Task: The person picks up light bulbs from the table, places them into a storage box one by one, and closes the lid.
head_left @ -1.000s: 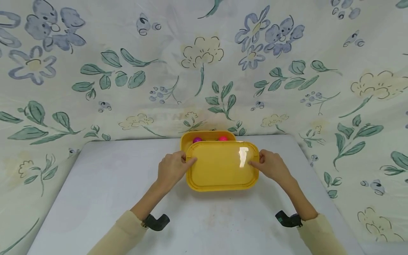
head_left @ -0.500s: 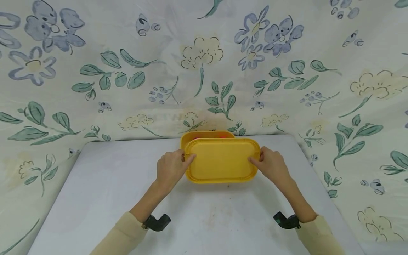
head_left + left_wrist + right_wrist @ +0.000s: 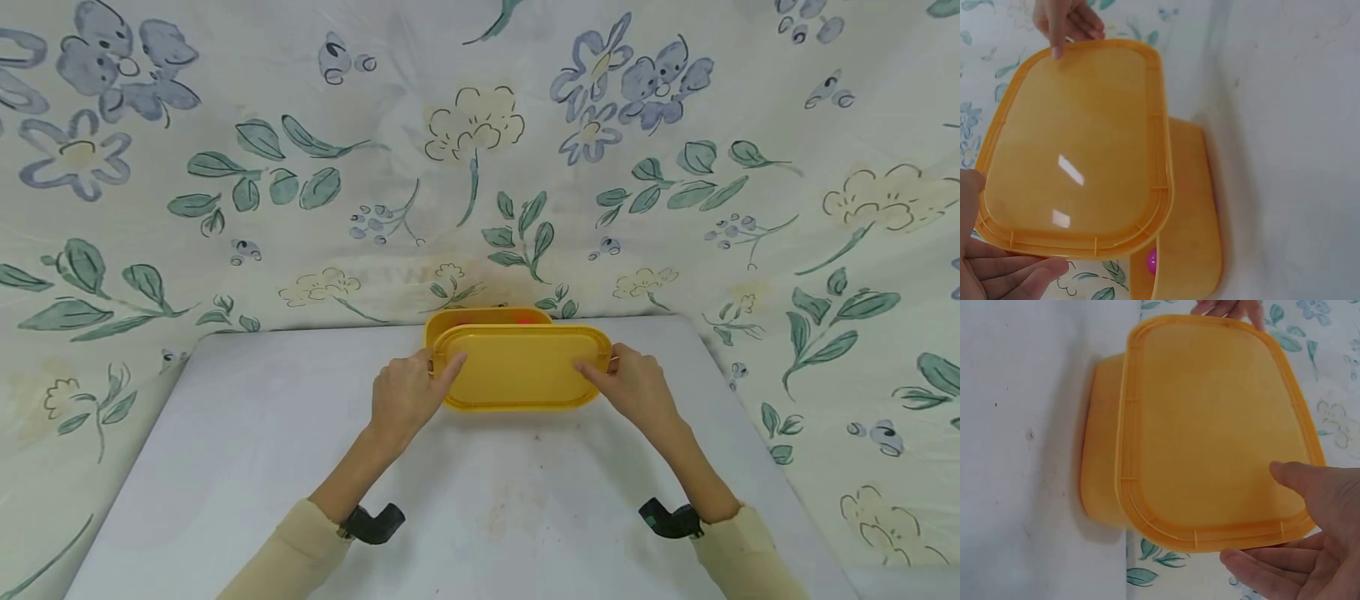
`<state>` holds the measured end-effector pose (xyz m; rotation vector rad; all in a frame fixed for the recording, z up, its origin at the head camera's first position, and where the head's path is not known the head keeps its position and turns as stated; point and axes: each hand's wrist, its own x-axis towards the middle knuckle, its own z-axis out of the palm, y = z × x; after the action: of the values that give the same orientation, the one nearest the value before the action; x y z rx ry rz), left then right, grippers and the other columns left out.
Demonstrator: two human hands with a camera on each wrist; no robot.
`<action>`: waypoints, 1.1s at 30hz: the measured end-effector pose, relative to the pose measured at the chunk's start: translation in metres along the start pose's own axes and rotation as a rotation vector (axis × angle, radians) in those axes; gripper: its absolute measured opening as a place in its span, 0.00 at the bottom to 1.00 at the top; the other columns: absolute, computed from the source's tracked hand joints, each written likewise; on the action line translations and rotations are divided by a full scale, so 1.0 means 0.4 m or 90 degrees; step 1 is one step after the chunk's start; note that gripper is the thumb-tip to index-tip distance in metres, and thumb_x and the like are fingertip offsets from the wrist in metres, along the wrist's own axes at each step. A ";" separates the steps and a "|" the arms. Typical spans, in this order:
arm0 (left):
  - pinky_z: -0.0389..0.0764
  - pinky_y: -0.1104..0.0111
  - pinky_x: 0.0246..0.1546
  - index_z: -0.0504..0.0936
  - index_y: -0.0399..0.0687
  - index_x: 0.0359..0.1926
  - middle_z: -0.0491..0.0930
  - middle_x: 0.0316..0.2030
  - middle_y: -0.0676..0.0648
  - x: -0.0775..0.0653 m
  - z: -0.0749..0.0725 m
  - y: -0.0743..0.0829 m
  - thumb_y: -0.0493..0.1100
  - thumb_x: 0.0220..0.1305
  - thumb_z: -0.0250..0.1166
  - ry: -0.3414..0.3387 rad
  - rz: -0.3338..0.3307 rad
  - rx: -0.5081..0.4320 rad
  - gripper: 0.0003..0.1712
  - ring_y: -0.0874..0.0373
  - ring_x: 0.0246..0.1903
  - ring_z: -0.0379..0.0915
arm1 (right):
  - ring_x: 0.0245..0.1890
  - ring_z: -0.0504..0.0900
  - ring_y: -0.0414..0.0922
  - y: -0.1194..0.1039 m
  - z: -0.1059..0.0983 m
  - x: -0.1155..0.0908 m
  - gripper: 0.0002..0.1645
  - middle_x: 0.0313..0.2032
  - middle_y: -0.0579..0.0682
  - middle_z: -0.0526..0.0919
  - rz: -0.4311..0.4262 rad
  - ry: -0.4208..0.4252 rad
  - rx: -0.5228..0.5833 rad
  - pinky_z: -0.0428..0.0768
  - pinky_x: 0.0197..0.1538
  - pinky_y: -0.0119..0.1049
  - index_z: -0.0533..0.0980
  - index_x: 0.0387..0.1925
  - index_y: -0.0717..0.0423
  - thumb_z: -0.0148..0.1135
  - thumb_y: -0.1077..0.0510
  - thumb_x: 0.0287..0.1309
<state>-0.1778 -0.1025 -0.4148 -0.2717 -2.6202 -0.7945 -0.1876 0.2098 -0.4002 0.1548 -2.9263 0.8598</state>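
Note:
A yellow plastic lid [image 3: 522, 367] is held tilted in front of and above a yellow box [image 3: 442, 319]. My left hand [image 3: 408, 394] grips its left end, thumb on the near face and fingers behind. At the right end my right hand [image 3: 628, 385] pinches the rim the same way; the right wrist view shows that thumb [image 3: 1297, 478] on the lid's face. Inside the box a bit of a red item [image 3: 525, 322] shows in the head view, and a magenta ball [image 3: 1152, 262] in the left wrist view. The lid hides most of the box.
The box stands at the far edge of a white table [image 3: 285, 417]. Behind it hangs a floral-patterned cloth [image 3: 480, 167], which also runs along both sides. Each forearm wears a black wrist device [image 3: 372, 525].
Both hands have tipped the lid, so its near edge has risen and its face looks narrower. It covers more of the box, and the balls seen earlier are mostly hidden.

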 end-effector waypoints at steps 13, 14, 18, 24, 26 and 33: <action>0.61 0.68 0.11 0.74 0.40 0.22 0.64 0.11 0.50 0.000 -0.003 0.000 0.63 0.70 0.57 -0.021 -0.040 -0.051 0.32 0.57 0.10 0.60 | 0.42 0.86 0.60 -0.007 0.004 0.001 0.41 0.43 0.68 0.85 0.016 0.000 0.026 0.85 0.43 0.49 0.76 0.50 0.75 0.61 0.36 0.65; 0.60 0.68 0.11 0.75 0.39 0.22 0.64 0.10 0.51 0.001 -0.002 -0.001 0.63 0.71 0.57 -0.019 -0.039 -0.057 0.32 0.58 0.10 0.59 | 0.43 0.86 0.61 -0.006 0.004 0.001 0.41 0.43 0.68 0.85 0.012 0.002 0.031 0.85 0.43 0.50 0.75 0.51 0.76 0.60 0.37 0.66; 0.59 0.69 0.11 0.75 0.40 0.20 0.63 0.10 0.52 0.000 -0.005 -0.004 0.60 0.73 0.55 -0.006 -0.041 -0.082 0.32 0.59 0.10 0.58 | 0.41 0.86 0.61 -0.003 0.004 0.000 0.41 0.41 0.68 0.85 0.000 0.013 0.049 0.85 0.42 0.51 0.76 0.51 0.76 0.54 0.36 0.70; 0.57 0.69 0.12 0.69 0.45 0.16 0.62 0.10 0.53 -0.002 -0.008 -0.007 0.57 0.76 0.52 0.017 -0.034 -0.106 0.32 0.58 0.10 0.58 | 0.22 0.74 0.49 0.004 0.006 -0.001 0.36 0.24 0.56 0.79 -0.010 0.027 0.071 0.73 0.25 0.38 0.78 0.39 0.70 0.48 0.37 0.74; 0.57 0.69 0.12 0.69 0.45 0.16 0.62 0.10 0.53 -0.003 -0.006 -0.009 0.56 0.76 0.52 0.023 -0.034 -0.110 0.32 0.58 0.11 0.59 | 0.21 0.72 0.47 0.006 0.006 -0.001 0.35 0.23 0.54 0.77 -0.011 0.030 0.075 0.71 0.25 0.37 0.78 0.37 0.68 0.46 0.38 0.75; 0.59 0.69 0.12 0.83 0.35 0.27 0.63 0.10 0.53 -0.003 -0.003 -0.012 0.57 0.77 0.51 0.019 -0.046 -0.121 0.32 0.58 0.12 0.60 | 0.36 0.85 0.56 0.008 0.006 0.000 0.41 0.36 0.62 0.86 -0.004 0.029 0.086 0.84 0.40 0.50 0.80 0.46 0.71 0.41 0.36 0.75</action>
<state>-0.1779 -0.1072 -0.4166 -0.2154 -2.5412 -1.0671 -0.1884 0.2111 -0.4039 0.1505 -2.8242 1.0450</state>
